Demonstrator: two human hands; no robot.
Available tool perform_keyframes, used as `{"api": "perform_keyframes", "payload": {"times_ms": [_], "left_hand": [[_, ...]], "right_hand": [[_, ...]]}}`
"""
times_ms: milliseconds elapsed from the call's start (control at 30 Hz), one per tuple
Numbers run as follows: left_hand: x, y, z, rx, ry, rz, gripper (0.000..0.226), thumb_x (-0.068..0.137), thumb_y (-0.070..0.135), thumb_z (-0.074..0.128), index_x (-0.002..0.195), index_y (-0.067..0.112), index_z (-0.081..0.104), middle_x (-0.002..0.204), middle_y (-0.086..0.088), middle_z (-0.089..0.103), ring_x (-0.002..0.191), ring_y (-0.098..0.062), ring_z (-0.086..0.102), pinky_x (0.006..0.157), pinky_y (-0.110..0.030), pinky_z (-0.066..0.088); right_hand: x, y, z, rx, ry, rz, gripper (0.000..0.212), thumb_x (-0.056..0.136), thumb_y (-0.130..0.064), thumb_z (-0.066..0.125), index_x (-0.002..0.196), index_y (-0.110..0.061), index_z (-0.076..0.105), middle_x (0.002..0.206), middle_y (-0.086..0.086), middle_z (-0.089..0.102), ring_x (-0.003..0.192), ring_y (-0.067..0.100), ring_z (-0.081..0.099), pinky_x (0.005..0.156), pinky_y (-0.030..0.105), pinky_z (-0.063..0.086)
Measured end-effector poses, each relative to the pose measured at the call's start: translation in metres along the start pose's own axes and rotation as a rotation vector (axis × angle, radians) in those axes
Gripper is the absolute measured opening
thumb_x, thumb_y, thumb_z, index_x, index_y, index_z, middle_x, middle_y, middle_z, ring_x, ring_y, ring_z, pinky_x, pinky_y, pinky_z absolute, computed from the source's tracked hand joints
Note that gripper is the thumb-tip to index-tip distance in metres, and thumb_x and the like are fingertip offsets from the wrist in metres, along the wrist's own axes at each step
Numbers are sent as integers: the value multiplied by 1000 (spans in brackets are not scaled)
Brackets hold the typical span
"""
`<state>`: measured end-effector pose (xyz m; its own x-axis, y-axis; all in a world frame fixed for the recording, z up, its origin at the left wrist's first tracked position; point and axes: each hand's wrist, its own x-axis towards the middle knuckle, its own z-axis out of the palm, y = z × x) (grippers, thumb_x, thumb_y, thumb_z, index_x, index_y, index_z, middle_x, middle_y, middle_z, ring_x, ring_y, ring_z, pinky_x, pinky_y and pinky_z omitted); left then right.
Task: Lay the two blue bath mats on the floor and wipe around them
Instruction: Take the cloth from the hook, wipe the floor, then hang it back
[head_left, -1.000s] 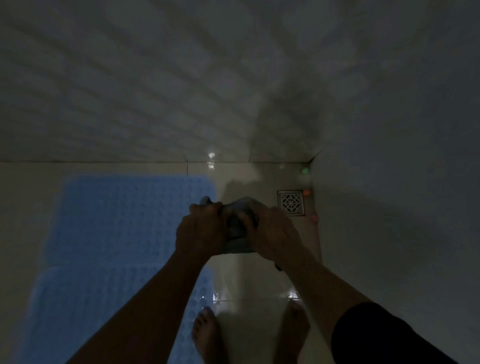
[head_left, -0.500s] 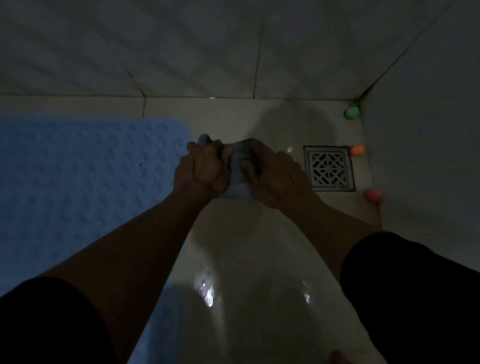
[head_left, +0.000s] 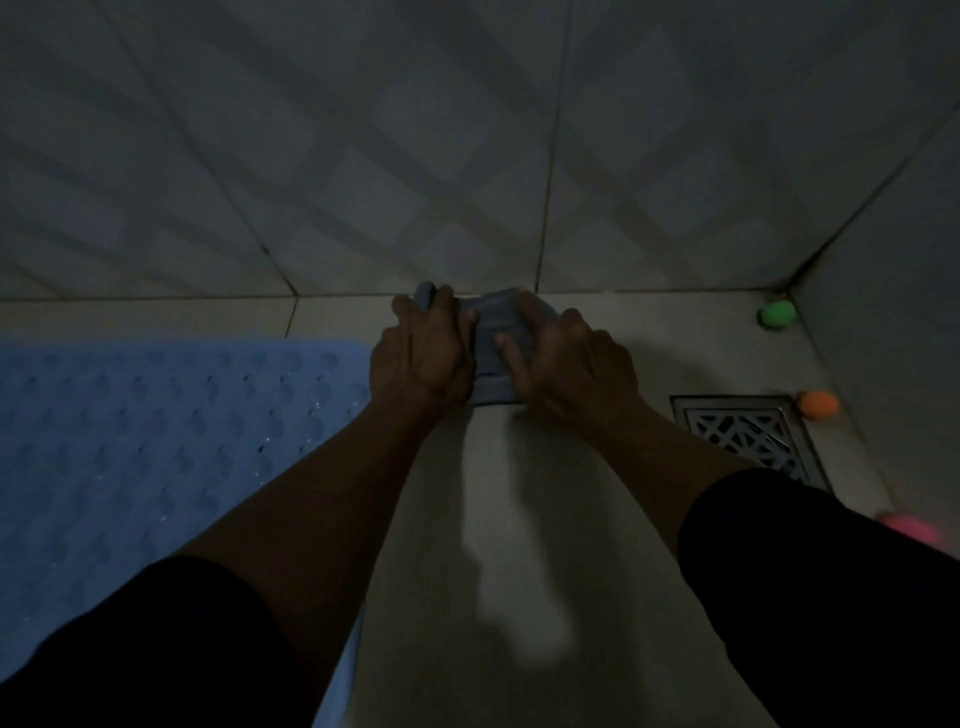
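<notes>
Since before, you've pushed the cloth (head_left: 493, 358) to the wall base; both hands, left hand (head_left: 423, 358) and right hand (head_left: 566, 364), curl fingers over it (pressing to wipe), bath mat (head_left: 156, 441) left of them.

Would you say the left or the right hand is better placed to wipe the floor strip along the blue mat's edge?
Probably the left hand: it grips the cloth on the side nearest the blue mat, while the right hand sits toward the drain.

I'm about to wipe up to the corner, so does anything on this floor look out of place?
Three small balls, green, orange and pink, lie loose along the right wall near the drain grate.
</notes>
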<state>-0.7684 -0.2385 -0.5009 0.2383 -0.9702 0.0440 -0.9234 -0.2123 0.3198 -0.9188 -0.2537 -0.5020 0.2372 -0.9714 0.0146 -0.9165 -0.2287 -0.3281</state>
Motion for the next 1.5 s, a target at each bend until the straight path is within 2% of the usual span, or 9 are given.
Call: {"api": "perform_keyframes", "payload": {"times_ms": [200,400,467,567,633,767,1100,1333,1500], "left_hand": [[20,-1,5,33,14,21,46,103,52,30,132,21,47,140,-16,40,102,-43,57,84,-45,47],[24,-15,34,200,9,118,50,101,51,26,139,21,42,143,-14,40,110,-40,52,75,-46,48],[29,-20,43,330,-26,146,57,96,55,24,142,23,38,145,-12,39,113,-38,50,65,-42,41],[36,-28,50,408,-106,101,70,89,62,16,148,26,29,146,-11,38,109,-37,53,61,-39,33],[35,-30,50,436,-109,95,74,87,64,10,150,28,26,145,-11,40,107,-36,55,62,-39,32],[31,-20,40,376,-87,35,65,97,61,25,152,25,22,143,-16,40,102,-39,57,66,-39,33],[11,-17,29,324,-18,40,63,100,60,25,152,25,25,133,-18,44,94,-38,60,69,-38,33],[-14,-27,30,305,-29,54,70,97,62,29,153,23,21,142,-17,36,98,-38,57,67,-39,35],[-38,-40,31,348,-78,110,75,93,65,34,153,21,19,145,-18,33,105,-39,53,67,-41,40]], "right_hand": [[19,1,6,-9,-17,46,62,95,-63,32,150,-38,19,125,17,49,102,41,59,79,41,44],[24,11,31,-81,8,50,67,94,-66,27,153,-35,15,133,14,42,99,40,59,81,43,45],[24,10,32,-90,-6,54,69,95,-66,25,154,-34,11,141,13,36,105,40,56,85,44,43],[22,8,32,-104,-36,85,70,95,-67,25,154,-34,7,149,12,27,116,38,45,88,46,40],[21,7,33,-113,-30,95,71,94,-67,25,154,-35,8,150,11,24,119,38,41,88,46,40],[22,10,34,-132,-25,87,72,93,-69,24,154,-35,9,152,11,21,122,38,37,91,46,39],[13,7,33,-163,-83,104,76,92,-71,23,155,-34,3,153,13,21,122,39,39,94,47,37],[-14,1,33,-152,-83,88,77,92,-72,23,154,-34,0,153,14,21,124,41,38,92,48,39],[-46,-7,38,-168,-73,99,77,90,-74,23,154,-35,4,147,14,26,115,39,43,85,45,38]]}}
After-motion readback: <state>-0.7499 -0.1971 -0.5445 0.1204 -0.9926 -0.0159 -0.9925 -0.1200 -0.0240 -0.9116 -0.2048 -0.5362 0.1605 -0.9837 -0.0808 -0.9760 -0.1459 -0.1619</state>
